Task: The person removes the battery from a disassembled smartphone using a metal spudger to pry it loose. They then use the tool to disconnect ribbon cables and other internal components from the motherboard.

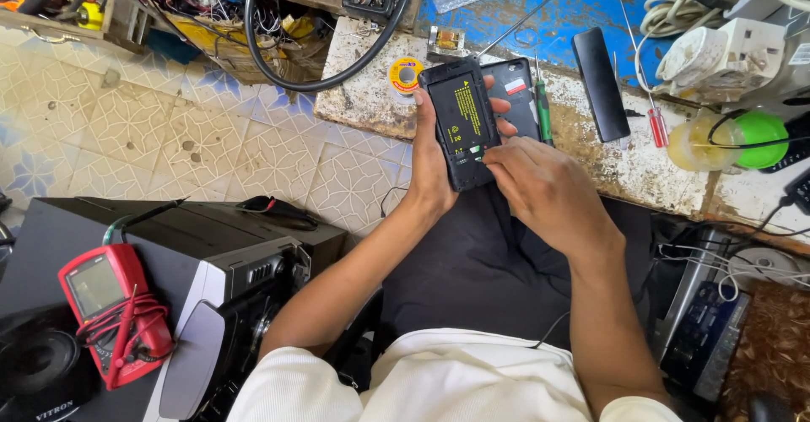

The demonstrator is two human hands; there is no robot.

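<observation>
My left hand (432, 165) grips a black phone (461, 122) with its back cover off, a black battery with a yellow label showing. My right hand (540, 187) rests on the phone's lower right edge, fingertips pressing near the bottom of the battery. Just behind the phone, the black back cover (516, 93) lies on the bench edge beside a green-handled screwdriver (544, 110).
A worn bench (591, 148) carries a solder spool (406, 73), a black bar-shaped case (600, 83), a red-handled screwdriver (657, 125), a white power adapter (721, 55) and a green lid (759, 139). A red multimeter (114, 312) lies on a black speaker box (181, 236) at lower left.
</observation>
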